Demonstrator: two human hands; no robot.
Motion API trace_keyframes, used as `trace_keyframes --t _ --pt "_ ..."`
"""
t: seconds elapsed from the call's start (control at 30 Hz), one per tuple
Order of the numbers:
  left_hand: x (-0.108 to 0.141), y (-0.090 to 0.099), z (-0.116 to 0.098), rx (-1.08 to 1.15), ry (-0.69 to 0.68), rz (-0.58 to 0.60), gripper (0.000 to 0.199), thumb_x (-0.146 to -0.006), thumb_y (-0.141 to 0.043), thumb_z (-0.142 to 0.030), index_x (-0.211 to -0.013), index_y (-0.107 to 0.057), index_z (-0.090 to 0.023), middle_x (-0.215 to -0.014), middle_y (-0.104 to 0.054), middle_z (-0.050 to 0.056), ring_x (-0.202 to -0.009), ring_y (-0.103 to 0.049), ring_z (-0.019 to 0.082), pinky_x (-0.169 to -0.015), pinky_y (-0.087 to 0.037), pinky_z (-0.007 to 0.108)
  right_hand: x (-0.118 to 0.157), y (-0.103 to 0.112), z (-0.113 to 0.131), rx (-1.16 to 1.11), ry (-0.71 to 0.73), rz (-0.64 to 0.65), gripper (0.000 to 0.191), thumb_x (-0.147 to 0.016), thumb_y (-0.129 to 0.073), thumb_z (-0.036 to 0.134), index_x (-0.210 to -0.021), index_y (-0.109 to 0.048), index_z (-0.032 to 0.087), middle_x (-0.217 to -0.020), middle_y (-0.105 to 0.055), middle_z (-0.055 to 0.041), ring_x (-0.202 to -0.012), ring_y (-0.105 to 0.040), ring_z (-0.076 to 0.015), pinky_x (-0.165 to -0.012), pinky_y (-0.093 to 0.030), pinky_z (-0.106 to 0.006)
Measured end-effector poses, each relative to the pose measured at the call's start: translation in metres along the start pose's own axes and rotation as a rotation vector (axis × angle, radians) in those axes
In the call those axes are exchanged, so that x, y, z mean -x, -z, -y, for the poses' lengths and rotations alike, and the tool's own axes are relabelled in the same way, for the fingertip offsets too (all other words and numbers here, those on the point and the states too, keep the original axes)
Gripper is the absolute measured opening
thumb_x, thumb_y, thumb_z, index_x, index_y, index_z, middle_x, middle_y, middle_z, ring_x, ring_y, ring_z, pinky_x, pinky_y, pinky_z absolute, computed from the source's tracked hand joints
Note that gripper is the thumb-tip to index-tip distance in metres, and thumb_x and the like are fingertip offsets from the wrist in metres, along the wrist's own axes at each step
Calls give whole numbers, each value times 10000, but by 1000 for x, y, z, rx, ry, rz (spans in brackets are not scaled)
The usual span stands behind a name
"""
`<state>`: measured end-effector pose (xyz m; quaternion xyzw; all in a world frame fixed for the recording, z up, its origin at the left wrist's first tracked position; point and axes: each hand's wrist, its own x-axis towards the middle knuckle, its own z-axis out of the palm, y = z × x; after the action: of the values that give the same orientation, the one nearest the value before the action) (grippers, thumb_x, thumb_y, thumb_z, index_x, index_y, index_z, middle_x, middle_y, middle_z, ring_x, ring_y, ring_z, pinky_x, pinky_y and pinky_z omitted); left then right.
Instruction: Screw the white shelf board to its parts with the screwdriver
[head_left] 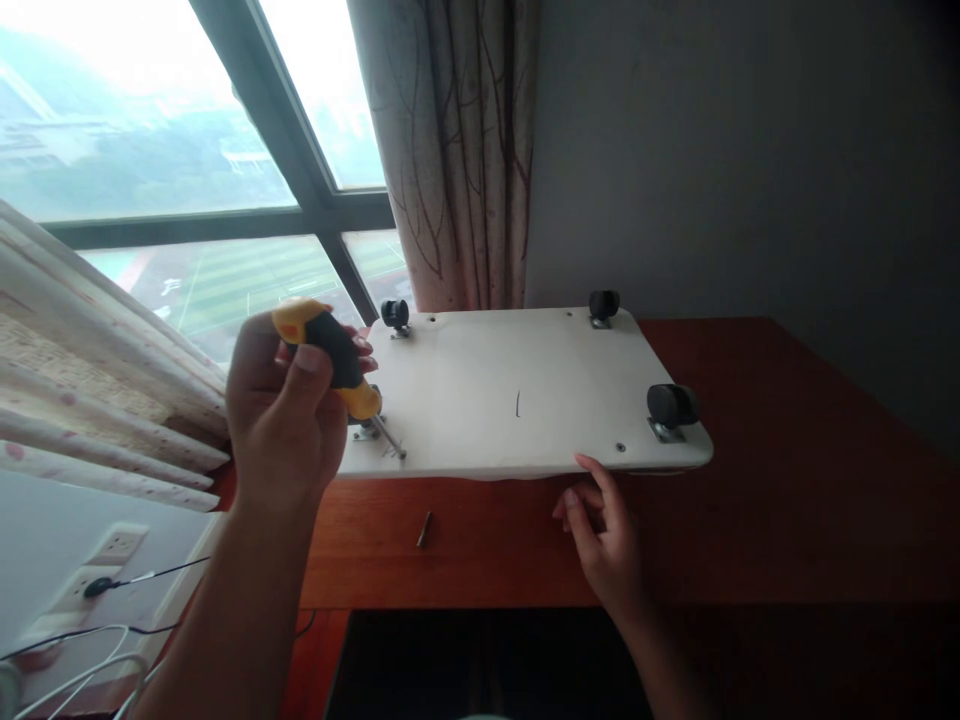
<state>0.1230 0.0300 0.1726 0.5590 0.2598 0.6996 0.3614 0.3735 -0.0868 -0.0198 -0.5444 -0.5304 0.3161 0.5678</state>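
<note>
My left hand (289, 410) is wrapped round a yellow and black screwdriver (335, 350), raised over the left end of a white board (480, 385). Its metal shaft slants down to the right, and the tip shows over the board's front left corner; whether it touches cannot be told. Black casters stand up from the board: one at the back left (394, 316), one at the back right (604, 306), one at the front right (673, 408). Another, at the front left, is partly hidden by my hand. My right hand (604, 540) holds nothing, its index finger stretched to the board's front edge, the others loosely bent.
Under the board is a reddish-brown wooden table (757, 480). A small metal rod-like piece (424, 530) lies in front of the board. Curtains (457, 150) and a window stand behind and left. Wall sockets (116, 545) with cables are at the lower left.
</note>
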Motion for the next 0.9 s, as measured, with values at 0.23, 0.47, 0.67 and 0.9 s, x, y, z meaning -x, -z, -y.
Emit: trace_keyframes --t 0.23,0.47,0.67,0.9 --pt "-6 10 4 95 -6 30 423 -886 -722 -419 -1127 -710 -72 -889 -694 116 -759 -663 202 -685 -551 330 -1 1 4 29 10 -3 468 -1006 -534 295 -1467 -454 264 -764 -658 17 -679 -638 -139 -675 -551 -273" --pt "-9 26 5 299 162 135 474 -874 -728 -419 -1186 -672 -67 -942 -673 118 -748 -624 172 -670 -573 301 0 1 3 14 -12 6 487 -1007 -529 304 -1482 -434 253 -776 -663 4 -690 -642 -149 -677 -556 -287" --pt "-11 33 7 354 200 152 523 -837 -759 -432 -1206 -653 -77 -947 -663 112 -738 -615 166 -688 -583 306 0 2 4 16 -19 15 489 -1010 -525 304 -1486 -427 252 -773 -660 3 -694 -640 -152 -699 -559 -303" --pt "-11 34 6 324 204 124 447 -851 -722 -445 -1153 -670 -119 -927 -653 102 -735 -604 171 -657 -574 312 0 1 1 4 -19 -9 468 -1005 -533 312 -1463 -455 258 -775 -662 6 -690 -643 -149 -688 -564 -293"
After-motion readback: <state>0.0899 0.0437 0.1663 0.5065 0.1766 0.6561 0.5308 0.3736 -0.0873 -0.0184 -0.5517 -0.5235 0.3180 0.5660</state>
